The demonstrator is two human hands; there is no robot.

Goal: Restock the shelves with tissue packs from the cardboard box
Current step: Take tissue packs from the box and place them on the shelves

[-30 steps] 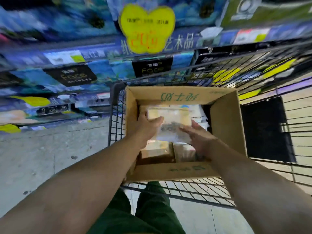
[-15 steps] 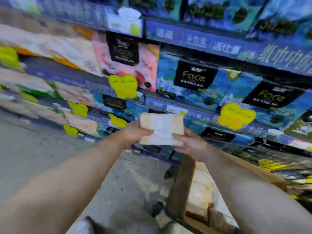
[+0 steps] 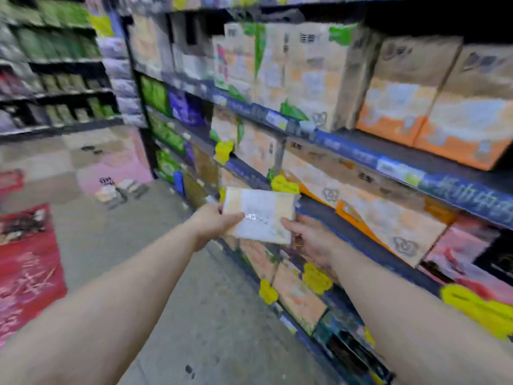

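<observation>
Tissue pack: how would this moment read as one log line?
tissue pack | held by left hand and right hand | in front of shelves | not yet placed

Both your bare arms reach forward and up, converging ahead of you. Your left hand [image 3: 212, 225] grips the left edge of the pack [image 3: 259, 215], thumb lying across its front face and fingers hidden behind it. Your right hand [image 3: 312, 240] holds the pack's lower right corner, thumb on the front, fingers curled underneath, wrist bent slightly back toward you.
</observation>
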